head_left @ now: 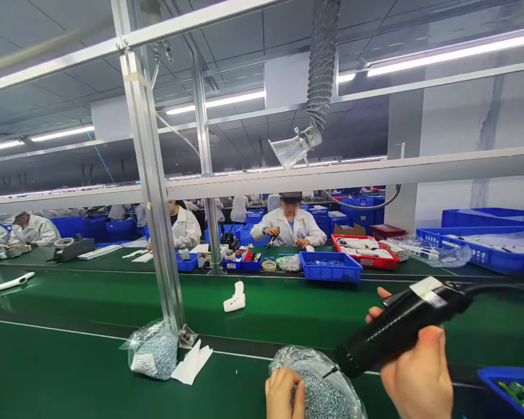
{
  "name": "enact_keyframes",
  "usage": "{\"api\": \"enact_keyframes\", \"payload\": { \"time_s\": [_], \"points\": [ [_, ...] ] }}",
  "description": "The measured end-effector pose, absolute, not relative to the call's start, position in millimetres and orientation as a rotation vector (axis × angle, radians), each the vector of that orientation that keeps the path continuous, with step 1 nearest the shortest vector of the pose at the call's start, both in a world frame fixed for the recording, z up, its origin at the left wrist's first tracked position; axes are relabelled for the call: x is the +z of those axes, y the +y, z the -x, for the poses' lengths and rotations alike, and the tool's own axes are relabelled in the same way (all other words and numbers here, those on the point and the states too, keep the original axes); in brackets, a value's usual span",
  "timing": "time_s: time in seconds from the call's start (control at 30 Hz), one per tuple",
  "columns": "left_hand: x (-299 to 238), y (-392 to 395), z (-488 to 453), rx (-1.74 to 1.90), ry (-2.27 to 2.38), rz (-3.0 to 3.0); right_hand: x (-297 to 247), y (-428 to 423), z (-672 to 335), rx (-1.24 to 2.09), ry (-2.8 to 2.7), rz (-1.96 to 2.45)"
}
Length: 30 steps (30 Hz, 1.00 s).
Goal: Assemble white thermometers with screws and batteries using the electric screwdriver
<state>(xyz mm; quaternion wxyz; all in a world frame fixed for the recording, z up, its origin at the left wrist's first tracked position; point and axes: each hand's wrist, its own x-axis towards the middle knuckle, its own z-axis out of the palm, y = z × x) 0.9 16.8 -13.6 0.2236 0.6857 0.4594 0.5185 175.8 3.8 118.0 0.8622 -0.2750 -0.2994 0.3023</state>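
Note:
My right hand is wrapped around a black electric screwdriver, tilted so its thin bit points down and left over an open clear plastic bag of small metal screws. A cord leaves the tool's rear towards the right. At the left side of that bag, my left hand has its fingers curled and pressed together among the screws. Whatever lies between those fingertips is hidden. A second clear bag of screws and some folded white paper lie to the left, beside the metal post.
A white handheld device rests on the green belt, another white device farther left. A blue bin of green parts stands at lower right. Across the belt, a co-worker sits behind a blue tray. A metal post rises left.

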Motion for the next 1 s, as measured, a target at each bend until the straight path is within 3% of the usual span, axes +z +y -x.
{"api": "enact_keyframes", "payload": {
  "time_s": [0.47, 1.0],
  "points": [
    [11, 1, -18, 1.129, 0.803, -1.172, 145, -12, -168, 0.749, -0.471, 0.593],
    [13, -6, -27, 1.139, 0.725, -0.860, 141, -12, -161, 0.761, -0.497, 0.589]
  ]
}}
